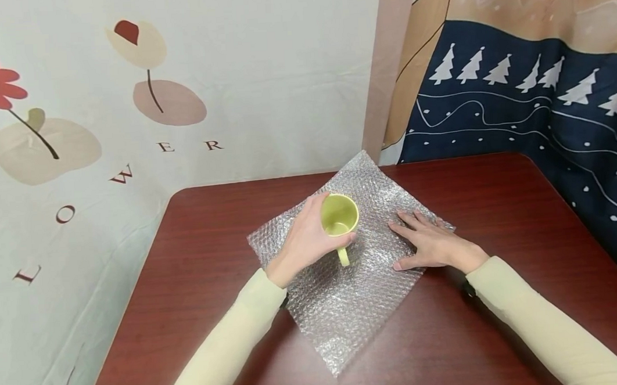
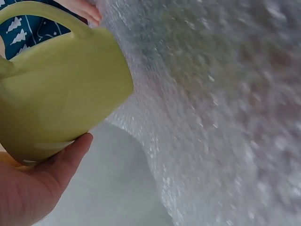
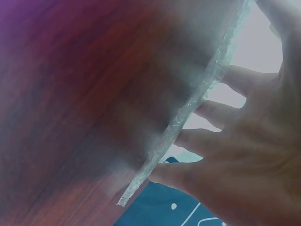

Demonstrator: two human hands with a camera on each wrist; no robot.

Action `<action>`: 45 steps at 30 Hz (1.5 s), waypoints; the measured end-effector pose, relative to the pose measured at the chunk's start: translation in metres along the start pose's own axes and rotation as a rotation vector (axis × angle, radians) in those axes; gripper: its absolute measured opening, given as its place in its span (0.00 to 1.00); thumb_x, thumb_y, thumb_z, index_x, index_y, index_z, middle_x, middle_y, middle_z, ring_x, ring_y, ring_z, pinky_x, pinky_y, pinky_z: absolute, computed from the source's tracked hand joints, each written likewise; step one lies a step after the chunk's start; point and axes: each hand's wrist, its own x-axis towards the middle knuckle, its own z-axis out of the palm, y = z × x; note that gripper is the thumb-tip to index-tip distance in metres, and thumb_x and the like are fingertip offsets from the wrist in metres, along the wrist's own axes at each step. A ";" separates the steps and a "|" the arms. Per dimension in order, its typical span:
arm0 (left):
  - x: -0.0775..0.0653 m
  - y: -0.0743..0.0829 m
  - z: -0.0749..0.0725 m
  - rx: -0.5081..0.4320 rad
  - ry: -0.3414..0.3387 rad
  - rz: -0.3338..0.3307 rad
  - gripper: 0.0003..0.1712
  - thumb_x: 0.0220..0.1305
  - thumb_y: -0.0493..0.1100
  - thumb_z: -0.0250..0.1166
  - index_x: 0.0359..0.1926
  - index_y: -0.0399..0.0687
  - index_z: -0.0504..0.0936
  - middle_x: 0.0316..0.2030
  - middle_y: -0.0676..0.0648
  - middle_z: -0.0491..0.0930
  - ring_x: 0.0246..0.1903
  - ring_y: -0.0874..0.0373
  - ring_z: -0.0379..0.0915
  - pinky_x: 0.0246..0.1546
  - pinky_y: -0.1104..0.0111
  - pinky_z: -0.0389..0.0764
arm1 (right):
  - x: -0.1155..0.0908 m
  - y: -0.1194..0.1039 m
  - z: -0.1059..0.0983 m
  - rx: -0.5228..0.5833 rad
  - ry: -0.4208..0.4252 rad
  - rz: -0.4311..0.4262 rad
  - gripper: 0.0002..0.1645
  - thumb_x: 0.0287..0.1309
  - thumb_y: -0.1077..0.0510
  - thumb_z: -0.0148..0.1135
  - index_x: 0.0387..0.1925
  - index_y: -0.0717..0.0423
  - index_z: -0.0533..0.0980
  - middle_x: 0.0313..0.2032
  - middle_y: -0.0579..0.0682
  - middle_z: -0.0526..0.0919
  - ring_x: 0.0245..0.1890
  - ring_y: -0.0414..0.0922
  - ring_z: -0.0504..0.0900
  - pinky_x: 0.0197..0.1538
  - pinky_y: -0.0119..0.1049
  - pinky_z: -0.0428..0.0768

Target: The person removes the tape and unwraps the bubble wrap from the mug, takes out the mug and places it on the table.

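Observation:
A yellow-green mug [image 1: 340,211] is held over the middle of a sheet of clear bubble wrap [image 1: 346,312], its open top facing the head camera and its handle towards the person. My left hand [image 1: 306,232] grips the mug around its upper side, thumb and fingers on opposite sides. In the left wrist view the mug [image 2: 70,94] has its base towards the bubble wrap [image 2: 221,122]; whether they touch I cannot tell. My right hand [image 1: 430,245] rests on the right part of the sheet with fingers spread. The right wrist view shows its fingertips at the sheet's edge [image 3: 174,129].
The bubble wrap lies as a diamond on a dark red-brown wooden table [image 1: 196,239]. Behind it hangs a pale cloth [image 1: 281,72] with flower prints and letters. At the right is a navy cloth [image 1: 492,107] with white trees.

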 end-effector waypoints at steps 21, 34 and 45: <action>-0.035 -0.040 -0.051 0.087 0.125 -0.072 0.60 0.46 0.66 0.79 0.76 0.52 0.65 0.67 0.52 0.71 0.50 0.49 0.78 0.44 0.51 0.81 | -0.002 -0.001 0.001 0.007 -0.006 -0.005 0.63 0.54 0.26 0.69 0.80 0.53 0.59 0.80 0.65 0.48 0.77 0.74 0.43 0.67 0.82 0.43; -0.054 -0.067 -0.076 0.134 0.175 -0.100 0.58 0.48 0.62 0.80 0.76 0.48 0.65 0.65 0.49 0.73 0.49 0.48 0.77 0.44 0.49 0.80 | -0.001 -0.002 0.000 0.005 0.007 -0.016 0.62 0.54 0.26 0.69 0.80 0.53 0.59 0.80 0.65 0.49 0.77 0.74 0.44 0.66 0.82 0.45; -0.069 -0.096 -0.094 0.188 0.212 -0.154 0.58 0.50 0.61 0.79 0.76 0.46 0.64 0.68 0.45 0.70 0.54 0.44 0.75 0.46 0.44 0.77 | -0.001 -0.002 0.001 0.018 0.002 -0.013 0.63 0.54 0.26 0.69 0.80 0.53 0.58 0.80 0.65 0.47 0.77 0.74 0.42 0.67 0.82 0.43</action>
